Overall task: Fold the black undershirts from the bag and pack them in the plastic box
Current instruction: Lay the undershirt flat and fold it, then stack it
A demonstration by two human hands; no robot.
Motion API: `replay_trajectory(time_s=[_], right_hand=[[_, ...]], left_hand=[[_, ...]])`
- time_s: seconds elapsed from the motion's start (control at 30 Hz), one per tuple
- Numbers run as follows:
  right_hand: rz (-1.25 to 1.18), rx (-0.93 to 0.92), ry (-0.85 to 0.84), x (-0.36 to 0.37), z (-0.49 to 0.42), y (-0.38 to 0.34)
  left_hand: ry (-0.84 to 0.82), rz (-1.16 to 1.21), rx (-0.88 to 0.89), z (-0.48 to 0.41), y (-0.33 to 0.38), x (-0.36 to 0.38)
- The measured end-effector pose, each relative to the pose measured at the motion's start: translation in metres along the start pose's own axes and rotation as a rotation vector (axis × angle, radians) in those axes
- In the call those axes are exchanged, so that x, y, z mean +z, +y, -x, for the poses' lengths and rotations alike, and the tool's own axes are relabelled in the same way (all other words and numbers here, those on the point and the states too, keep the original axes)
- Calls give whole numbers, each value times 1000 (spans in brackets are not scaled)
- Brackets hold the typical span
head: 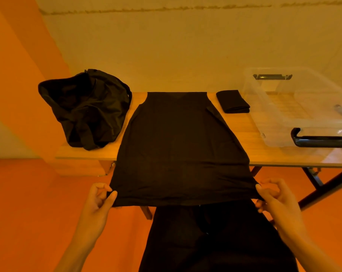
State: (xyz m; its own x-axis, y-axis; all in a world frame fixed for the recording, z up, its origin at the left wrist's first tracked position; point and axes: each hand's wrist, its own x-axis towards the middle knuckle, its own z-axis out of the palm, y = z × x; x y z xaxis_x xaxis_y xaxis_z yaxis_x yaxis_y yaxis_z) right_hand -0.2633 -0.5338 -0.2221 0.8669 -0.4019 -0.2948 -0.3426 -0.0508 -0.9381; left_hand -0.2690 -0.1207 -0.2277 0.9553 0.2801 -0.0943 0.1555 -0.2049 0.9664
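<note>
Black undershirt [178, 146] lies flat down the middle of the counter [264, 154], hem overhanging toward me, as my left hand [99, 199] and right hand [274, 197] pinch its bottom corners, pulling it taut for folding, with the bag [87, 108] at ten o'clock and the plastic box [253, 114] at two.

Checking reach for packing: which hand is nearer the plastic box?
Right. The right hand pinches the undershirt corner toward the box; the left hand pinches the opposite corner.

Plastic box [253, 112]: right end cut off at the picture's edge.
Bag [87, 108]: its inside is too dark for me to read.
Table [87, 154]: its middle is hidden under my spread undershirt [178, 144].
</note>
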Motion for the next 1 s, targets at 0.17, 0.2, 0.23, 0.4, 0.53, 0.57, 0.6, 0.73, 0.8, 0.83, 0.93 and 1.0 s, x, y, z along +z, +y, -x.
replay_trajectory(time_s=[0.17, 0.2, 0.23, 0.4, 0.53, 0.57, 0.6, 0.73, 0.8, 0.83, 0.93, 1.0], right_hand=[[40, -22, -31, -10, 6, -8], [72, -14, -32, -12, 6, -7], [88, 4, -26, -13, 7, -6], [97, 90, -99, -18, 8, 0], [215, 69, -132, -19, 3, 0], [262, 70, -143, -20, 0, -1], [319, 77, -170, -19, -4, -2], [799, 36, -328, -17, -23, -5], [1118, -43, -342, -11, -27, -13], [1199, -120, -302, -6, -27, -21], [1026, -524, -199, 30, -38, -52], [942, -763, -167, 67, -64, -70]], left_hand=[[-69, -122, 16, 0, -1, -10], [-82, -133, 2, -1, -2, -12], [-90, -143, -18, 0, 0, -12], [-155, -182, -55, 4, -2, -13], [-213, -159, -74, 2, -3, -19], [-219, -151, -76, 2, -1, -17], [-215, -151, -77, -1, -1, -15], [-286, -329, -126, -18, -8, -11], [-403, -501, -112, -25, -11, -10], [-384, -586, -51, -32, -14, -7], [-224, -646, 257, -56, 10, 24], [-237, -618, 478, -81, 36, 56]])
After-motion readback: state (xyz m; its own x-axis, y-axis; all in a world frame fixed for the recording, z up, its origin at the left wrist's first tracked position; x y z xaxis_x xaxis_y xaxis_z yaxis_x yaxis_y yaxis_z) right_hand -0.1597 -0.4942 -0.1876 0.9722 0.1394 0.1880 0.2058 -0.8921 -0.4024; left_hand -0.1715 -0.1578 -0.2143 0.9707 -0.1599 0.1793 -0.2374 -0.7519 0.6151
